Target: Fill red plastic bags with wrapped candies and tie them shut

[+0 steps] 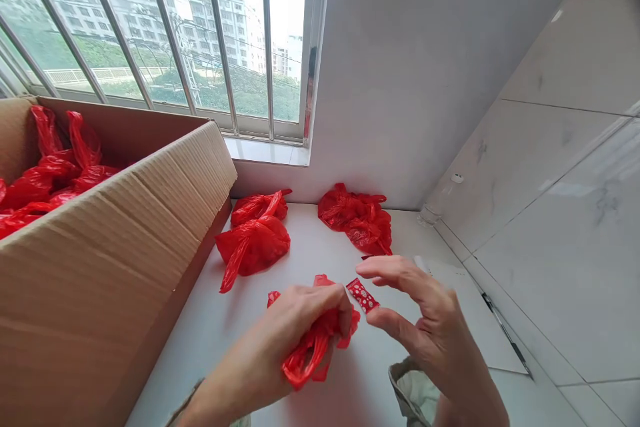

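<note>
My left hand [305, 313] is closed around the gathered top of a red plastic bag [306, 359], whose handle loops stick out below the fist. Parts of this bag show on both sides of the fingers; what it contains is hidden. To the right, my right hand [433, 317] is held open, thumb and fingers curved apart with nothing between them. Beyond the gap between its thumb and fingertips lies a small red packet with white dots [363, 295]. I cannot tell whether the thumb touches that packet.
On the left stands a large cardboard box [115, 240] holding several red bags [55, 170]. Tied red bags [260, 243] sit beside it on the white table [200, 347], with more crumpled red bags [357, 213] by the wall. A pen [505, 330] lies on white paper [465, 307] at right.
</note>
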A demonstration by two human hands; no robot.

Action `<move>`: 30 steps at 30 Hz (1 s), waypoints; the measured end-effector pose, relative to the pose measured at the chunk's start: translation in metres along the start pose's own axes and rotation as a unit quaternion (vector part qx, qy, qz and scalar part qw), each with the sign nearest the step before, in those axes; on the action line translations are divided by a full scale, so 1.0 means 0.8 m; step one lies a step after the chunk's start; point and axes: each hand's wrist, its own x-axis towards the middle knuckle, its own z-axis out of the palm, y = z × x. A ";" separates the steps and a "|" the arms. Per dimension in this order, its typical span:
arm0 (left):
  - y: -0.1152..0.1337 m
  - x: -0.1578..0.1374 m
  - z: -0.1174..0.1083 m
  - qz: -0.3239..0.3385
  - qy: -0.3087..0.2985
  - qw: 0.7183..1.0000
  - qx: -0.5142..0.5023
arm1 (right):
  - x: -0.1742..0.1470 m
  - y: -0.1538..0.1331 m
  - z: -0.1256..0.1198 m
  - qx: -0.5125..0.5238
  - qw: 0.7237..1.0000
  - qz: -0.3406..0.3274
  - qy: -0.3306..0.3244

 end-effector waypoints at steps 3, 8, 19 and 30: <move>-0.006 -0.004 0.007 0.042 0.046 0.996 0.065 | 0.016 0.012 0.017 0.064 0.993 0.038 -0.093; -0.004 0.005 0.002 0.062 0.020 0.971 0.229 | 0.026 0.020 0.038 0.140 0.970 0.078 -0.184; -0.029 0.022 -0.001 0.159 0.194 0.919 0.303 | 0.033 0.046 0.035 0.118 0.977 0.137 -0.111; -0.040 0.024 -0.008 0.091 0.166 0.939 0.286 | 0.034 0.047 0.026 0.056 0.981 0.157 -0.102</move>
